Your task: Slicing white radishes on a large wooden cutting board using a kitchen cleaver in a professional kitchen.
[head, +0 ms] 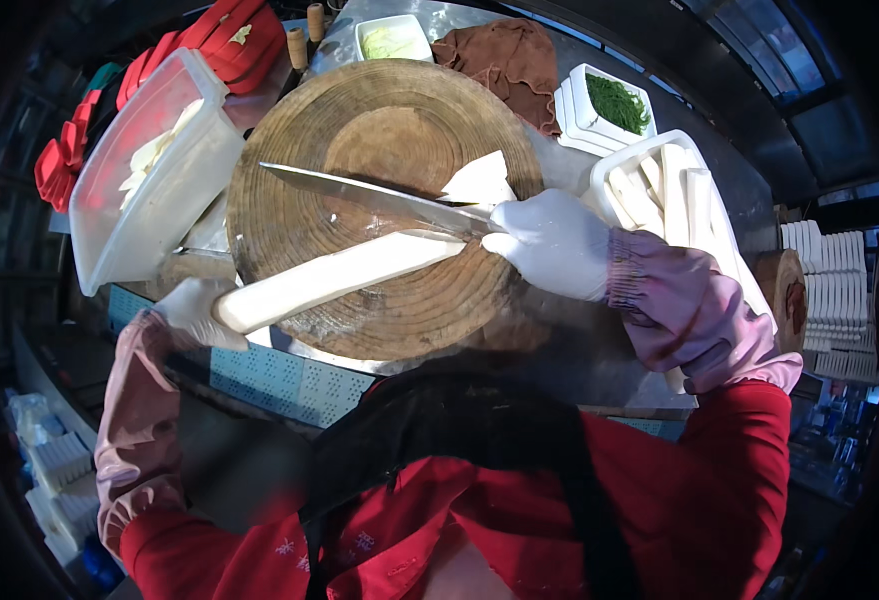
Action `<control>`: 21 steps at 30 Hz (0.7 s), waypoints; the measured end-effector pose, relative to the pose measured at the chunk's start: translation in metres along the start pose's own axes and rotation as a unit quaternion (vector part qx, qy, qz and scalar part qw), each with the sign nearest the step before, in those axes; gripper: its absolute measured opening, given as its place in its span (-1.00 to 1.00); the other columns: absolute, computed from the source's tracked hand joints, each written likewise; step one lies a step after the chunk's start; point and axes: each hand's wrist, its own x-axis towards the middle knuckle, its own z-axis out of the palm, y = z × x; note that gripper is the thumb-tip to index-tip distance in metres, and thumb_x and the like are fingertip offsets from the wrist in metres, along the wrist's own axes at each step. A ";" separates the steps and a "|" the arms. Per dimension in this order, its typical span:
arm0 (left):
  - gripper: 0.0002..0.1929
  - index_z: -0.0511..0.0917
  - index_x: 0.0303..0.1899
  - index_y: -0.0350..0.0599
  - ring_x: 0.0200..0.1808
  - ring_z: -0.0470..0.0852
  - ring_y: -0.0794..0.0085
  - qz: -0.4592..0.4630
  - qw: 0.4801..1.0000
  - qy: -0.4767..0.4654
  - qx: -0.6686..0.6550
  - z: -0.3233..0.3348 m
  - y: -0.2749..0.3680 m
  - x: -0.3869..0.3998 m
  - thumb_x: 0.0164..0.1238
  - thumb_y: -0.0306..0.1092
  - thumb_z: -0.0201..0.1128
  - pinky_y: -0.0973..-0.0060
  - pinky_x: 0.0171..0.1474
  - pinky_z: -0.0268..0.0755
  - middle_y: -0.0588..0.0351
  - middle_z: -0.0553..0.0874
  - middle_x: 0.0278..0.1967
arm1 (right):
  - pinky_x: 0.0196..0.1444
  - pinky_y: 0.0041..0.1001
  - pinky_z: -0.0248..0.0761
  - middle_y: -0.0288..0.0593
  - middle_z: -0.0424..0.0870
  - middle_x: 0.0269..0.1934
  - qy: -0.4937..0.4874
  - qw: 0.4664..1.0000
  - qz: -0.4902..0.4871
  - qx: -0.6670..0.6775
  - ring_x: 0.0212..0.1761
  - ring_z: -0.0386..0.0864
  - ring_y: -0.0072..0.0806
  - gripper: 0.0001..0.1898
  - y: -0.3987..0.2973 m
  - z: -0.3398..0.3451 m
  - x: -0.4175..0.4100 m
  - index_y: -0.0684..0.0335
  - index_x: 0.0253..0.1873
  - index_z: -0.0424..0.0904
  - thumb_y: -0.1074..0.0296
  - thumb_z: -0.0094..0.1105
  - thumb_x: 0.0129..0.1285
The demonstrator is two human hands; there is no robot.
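Observation:
My left hand (197, 313), in a white glove, grips the near left end of a long peeled white stalk (342, 276). The stalk's other end, cut at a slant, lies across a round wooden chopping block (409, 341). A wide-bladed knife (372, 196) has its handle in my gloved right hand (552, 244). Its blade reaches leftward over the block, beyond the stalk. Cut white pieces (480, 180) lie on the block behind the blade near my right hand. The fingers of my right hand hide most of the knife handle.
A translucent bin (154, 217) at left holds white slices. More peeled stalks (679, 191) fill a white tub (604, 176) at right. Behind the block are a small white container (360, 49), a brown cloth (499, 64) and a white container (574, 112) of shredded greens (618, 103).

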 end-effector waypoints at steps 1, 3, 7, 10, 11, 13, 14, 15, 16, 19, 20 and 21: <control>-0.37 0.66 -0.02 -0.22 -0.13 0.75 0.16 0.014 0.999 -0.009 0.042 0.004 0.006 0.001 -0.23 -0.17 0.67 0.35 0.00 0.57 -0.12 0.76 -0.23 | -0.27 -0.15 0.47 0.10 0.62 -0.43 0.002 1.000 -0.002 0.020 -0.34 0.64 0.03 -0.77 -0.003 -0.006 -0.002 0.31 -0.20 0.57 0.22 0.20 0.37; -0.46 0.63 -0.06 -0.20 -0.16 0.75 0.07 0.018 0.997 -0.004 0.073 0.012 0.021 -0.007 -0.14 -0.21 0.59 0.29 -0.02 0.59 -0.12 0.73 -0.20 | -0.26 -0.16 0.46 0.09 0.62 -0.43 0.005 0.999 -0.007 0.043 -0.33 0.64 0.00 -0.76 -0.012 -0.020 -0.005 0.31 -0.21 0.58 0.21 0.20 0.37; -0.68 0.52 -0.17 -0.13 -0.18 0.66 -0.10 0.060 0.916 0.285 0.274 0.038 0.014 0.000 0.00 -0.37 0.39 0.08 -0.11 0.56 -0.08 0.61 -0.19 | -0.29 -0.23 0.43 0.06 0.59 -0.46 0.052 0.998 -0.035 -0.014 -0.38 0.64 -0.12 -0.75 -0.032 -0.050 0.001 0.33 -0.23 0.61 0.22 0.25 0.36; -0.62 0.53 -0.14 -0.11 -0.14 0.65 -0.01 0.080 0.876 0.338 0.334 0.040 0.009 0.006 -0.07 -0.39 0.42 0.12 -0.12 0.56 -0.05 0.61 -0.20 | -0.32 -0.23 0.43 0.04 0.61 -0.46 0.024 0.999 -0.022 -0.004 -0.41 0.63 -0.10 -0.79 -0.047 -0.063 0.005 0.36 -0.24 0.62 0.29 0.26 0.32; -0.62 0.53 -0.14 -0.11 -0.14 0.65 -0.01 0.075 0.877 0.338 0.332 0.040 0.009 0.005 -0.07 -0.39 0.42 0.12 -0.12 0.56 -0.05 0.61 -0.20 | -0.32 -0.23 0.43 0.04 0.61 -0.46 0.021 0.999 -0.025 -0.004 -0.41 0.63 -0.10 -0.79 -0.046 -0.057 0.007 0.36 -0.24 0.62 0.29 0.26 0.32; -0.63 0.52 -0.15 -0.11 -0.15 0.65 -0.01 0.069 0.877 0.335 0.337 0.039 0.014 0.004 -0.07 -0.40 0.41 0.10 -0.12 0.55 -0.05 0.60 -0.21 | -0.32 -0.21 0.46 0.04 0.62 -0.45 0.046 0.995 -0.083 0.025 -0.40 0.63 -0.07 -0.80 -0.033 -0.030 0.008 0.35 -0.27 0.61 0.31 0.26 0.31; -0.63 0.52 -0.15 -0.11 -0.15 0.65 -0.01 0.071 0.876 0.338 0.337 0.038 0.015 0.005 -0.07 -0.40 0.41 0.10 -0.12 0.55 -0.05 0.60 -0.21 | -0.27 -0.17 0.50 0.05 0.64 -0.42 0.009 0.991 -0.080 0.110 -0.38 0.63 -0.03 -0.84 -0.021 -0.010 0.008 0.32 -0.26 0.61 0.34 0.22 0.32; -0.60 0.53 -0.13 -0.12 -0.14 0.65 -0.02 0.073 0.877 0.336 0.337 0.038 0.014 0.005 -0.08 -0.37 0.45 0.10 -0.11 0.55 -0.05 0.60 -0.19 | -0.15 -0.11 0.52 0.10 0.70 -0.34 -0.044 0.996 -0.072 -0.008 -0.25 0.68 0.07 -0.82 -0.022 0.002 0.017 0.32 -0.20 0.66 0.37 0.10 0.27; -0.57 0.54 -0.11 -0.14 -0.13 0.64 -0.03 0.075 0.877 0.334 0.337 0.037 0.015 0.005 -0.08 -0.33 0.49 0.10 -0.10 0.55 -0.05 0.61 -0.17 | -0.14 -0.11 0.52 0.09 0.70 -0.34 -0.080 0.995 -0.058 -0.029 -0.24 0.68 0.06 -0.82 -0.023 0.006 0.021 0.31 -0.19 0.67 0.38 0.09 0.25; -0.44 0.58 -0.04 -0.19 -0.09 0.68 -0.07 0.112 0.922 0.258 0.265 0.020 0.027 -0.008 -0.15 -0.23 0.59 0.13 -0.03 0.57 -0.08 0.68 -0.14 | -0.14 -0.10 0.52 0.09 0.71 -0.34 -0.128 0.990 -0.029 -0.050 -0.23 0.68 0.04 -0.81 -0.031 0.002 0.027 0.30 -0.19 0.67 0.41 0.07 0.22; -0.37 0.61 -0.01 -0.22 -0.06 0.70 -0.03 0.051 0.963 0.186 0.190 0.011 0.028 -0.011 -0.22 -0.22 0.64 0.18 0.02 0.56 -0.11 0.71 -0.13 | -0.14 -0.10 0.52 0.09 0.71 -0.34 -0.140 0.989 -0.015 -0.050 -0.23 0.68 0.04 -0.81 -0.033 0.001 0.028 0.30 -0.20 0.67 0.41 0.06 0.22; -0.30 0.63 0.03 -0.24 -0.03 0.73 0.02 -0.009 0.987 0.113 0.112 0.001 0.025 -0.009 -0.29 -0.20 0.69 0.22 0.08 0.56 -0.13 0.75 -0.13 | -0.14 -0.10 0.52 0.09 0.71 -0.34 -0.140 0.989 -0.015 -0.050 -0.23 0.68 0.04 -0.81 -0.033 0.003 0.026 0.30 -0.20 0.67 0.41 0.06 0.22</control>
